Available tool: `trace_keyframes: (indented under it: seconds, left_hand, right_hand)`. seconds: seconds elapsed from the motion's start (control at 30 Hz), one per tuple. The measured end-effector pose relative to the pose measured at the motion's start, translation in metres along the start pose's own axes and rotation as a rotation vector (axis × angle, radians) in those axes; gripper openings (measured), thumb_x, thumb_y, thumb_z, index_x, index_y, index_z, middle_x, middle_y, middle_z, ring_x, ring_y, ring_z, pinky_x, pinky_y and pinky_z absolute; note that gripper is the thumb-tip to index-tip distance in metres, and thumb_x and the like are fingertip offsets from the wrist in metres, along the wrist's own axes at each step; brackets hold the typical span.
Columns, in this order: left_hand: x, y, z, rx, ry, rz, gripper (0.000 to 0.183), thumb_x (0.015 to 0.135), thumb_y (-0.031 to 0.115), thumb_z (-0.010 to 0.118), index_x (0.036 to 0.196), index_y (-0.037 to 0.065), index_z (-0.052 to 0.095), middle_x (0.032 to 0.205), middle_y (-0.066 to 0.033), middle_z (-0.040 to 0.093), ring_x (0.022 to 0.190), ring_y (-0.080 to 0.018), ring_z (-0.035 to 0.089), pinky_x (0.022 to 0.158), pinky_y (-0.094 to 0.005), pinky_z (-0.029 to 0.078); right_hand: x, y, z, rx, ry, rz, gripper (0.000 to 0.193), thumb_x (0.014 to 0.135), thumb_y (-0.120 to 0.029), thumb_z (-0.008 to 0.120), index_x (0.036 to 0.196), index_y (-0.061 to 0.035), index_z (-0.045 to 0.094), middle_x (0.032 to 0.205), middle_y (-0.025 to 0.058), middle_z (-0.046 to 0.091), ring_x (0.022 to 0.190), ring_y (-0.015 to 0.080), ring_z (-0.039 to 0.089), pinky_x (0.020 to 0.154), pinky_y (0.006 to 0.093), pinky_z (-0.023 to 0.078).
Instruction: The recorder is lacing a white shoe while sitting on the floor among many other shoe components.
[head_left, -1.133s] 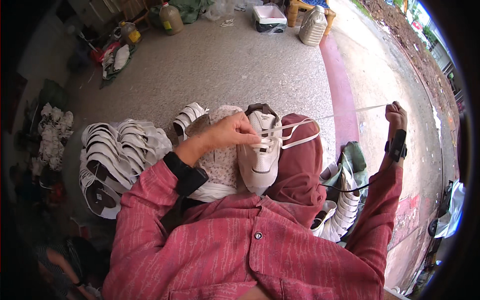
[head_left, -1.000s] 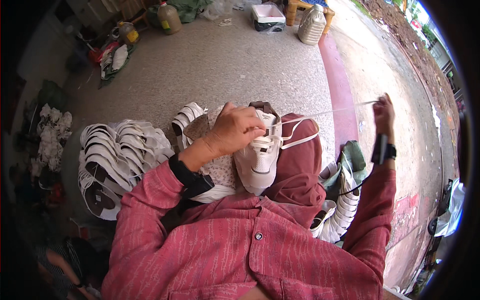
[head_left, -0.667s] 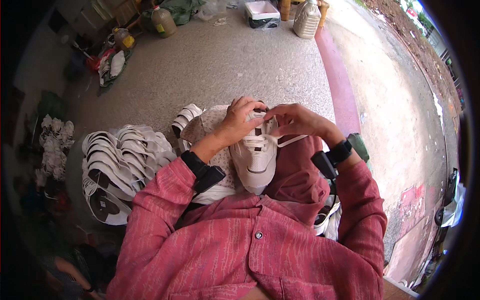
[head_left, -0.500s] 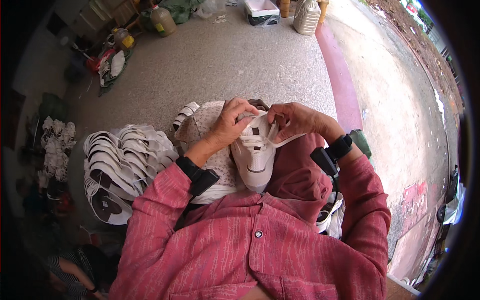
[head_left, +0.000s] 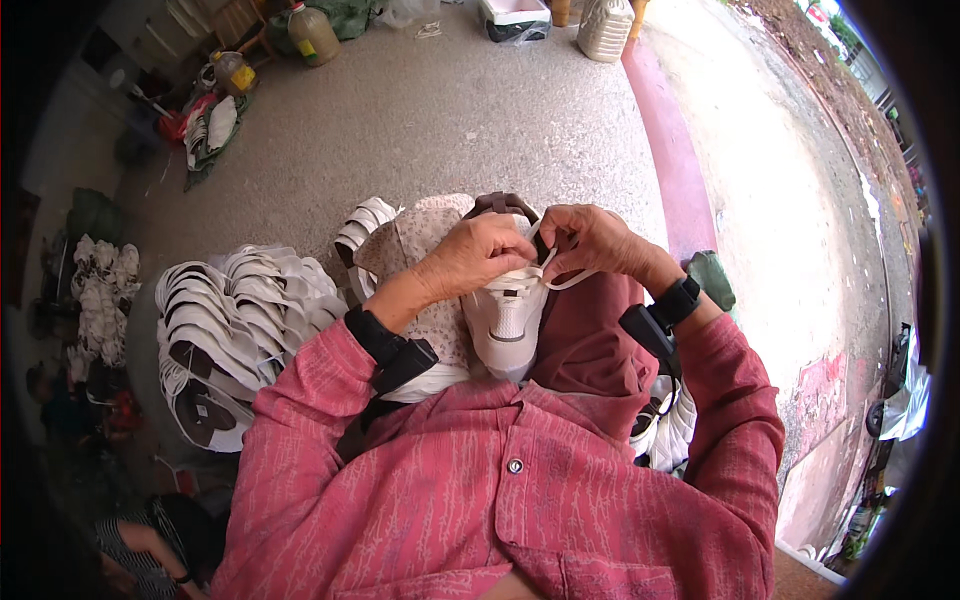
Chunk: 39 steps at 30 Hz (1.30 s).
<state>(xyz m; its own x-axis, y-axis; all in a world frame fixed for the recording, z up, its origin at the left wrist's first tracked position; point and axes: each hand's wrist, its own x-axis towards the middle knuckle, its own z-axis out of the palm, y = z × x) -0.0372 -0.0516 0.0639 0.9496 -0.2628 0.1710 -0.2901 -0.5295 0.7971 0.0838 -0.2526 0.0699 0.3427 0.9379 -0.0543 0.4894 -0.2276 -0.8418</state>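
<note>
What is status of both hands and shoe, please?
Left hand and right hand at white lace, grip unclear. White shoe, toe toward red shirt. Hands partly hide the shoe.

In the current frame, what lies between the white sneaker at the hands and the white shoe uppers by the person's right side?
In the head view, the person's maroon-clothed leg lies between the white sneaker and the white shoe uppers.

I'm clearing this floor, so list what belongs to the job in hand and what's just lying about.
Job in hand:
white shoe at the lap
lace, in left hand and right hand
stacked shoes at left, probably

Apparently lying about:
brown jug
pale jug
box
plastic bag
</note>
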Motion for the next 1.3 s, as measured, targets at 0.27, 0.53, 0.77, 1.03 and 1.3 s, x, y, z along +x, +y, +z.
trace_keyframes:
  seconds: [0.27, 0.53, 0.77, 1.03, 1.3]
  left_hand:
    - [0.001, 0.000, 0.013, 0.235, 0.095, 0.073, 0.005, 0.075, 0.009, 0.069, 0.079, 0.006, 0.070, 0.078, -0.0069, 0.060, 0.078, -0.0238, 0.057, 0.071, -0.0346, 0.045]
    - [-0.049, -0.019, -0.176, 0.656, 0.886, -0.251, 0.013, 0.087, 0.017, 0.064, 0.084, 0.004, 0.065, 0.080, -0.0113, 0.062, 0.074, -0.0250, 0.059, 0.069, -0.0375, 0.047]
    - [-0.125, -0.038, -0.265, 0.933, 1.035, -0.180, 0.014, 0.082, 0.011, 0.066, 0.094, 0.006, 0.071, 0.081, -0.0061, 0.059, 0.077, -0.0192, 0.057, 0.072, -0.0313, 0.047]
    - [-0.061, -0.005, -0.073, 0.340, 0.386, -0.015, 0.040, 0.082, 0.004, 0.065, 0.121, 0.008, 0.058, 0.104, -0.0090, 0.059, 0.098, -0.0220, 0.057, 0.089, -0.0336, 0.047]
    - [-0.029, 0.008, -0.053, 0.117, 0.103, 0.146, 0.024, 0.091, 0.018, 0.059, 0.111, 0.007, 0.064, 0.108, -0.0103, 0.061, 0.108, -0.0258, 0.054, 0.097, -0.0382, 0.040]
  right_hand:
    - [0.005, -0.001, 0.003, -0.058, 0.050, -0.115, 0.039, 0.066, -0.020, 0.087, 0.086, -0.0070, 0.057, 0.073, 0.0013, 0.058, 0.071, 0.0121, 0.056, 0.065, 0.0284, 0.046]
    - [0.002, 0.002, -0.007, -0.066, -0.077, -0.045, 0.030, 0.086, -0.029, 0.070, 0.100, -0.0062, 0.059, 0.078, 0.0069, 0.061, 0.074, 0.0197, 0.059, 0.067, 0.0332, 0.047]
    - [0.010, -0.007, 0.000, 0.078, -0.048, -0.078, 0.025, 0.090, -0.023, 0.066, 0.105, -0.0036, 0.060, 0.081, 0.0048, 0.062, 0.075, 0.0153, 0.058, 0.069, 0.0313, 0.047]
    - [-0.021, -0.011, -0.006, 0.276, 0.458, -0.030, 0.022, 0.096, -0.010, 0.054, 0.117, -0.0034, 0.059, 0.080, 0.0005, 0.057, 0.074, 0.0089, 0.057, 0.069, 0.0239, 0.048]
    - [-0.099, -0.098, -0.084, 0.399, 0.728, -0.439, 0.043, 0.093, -0.005, 0.050, 0.133, 0.0088, 0.041, 0.095, 0.0094, 0.057, 0.089, 0.0202, 0.060, 0.088, 0.0357, 0.049]
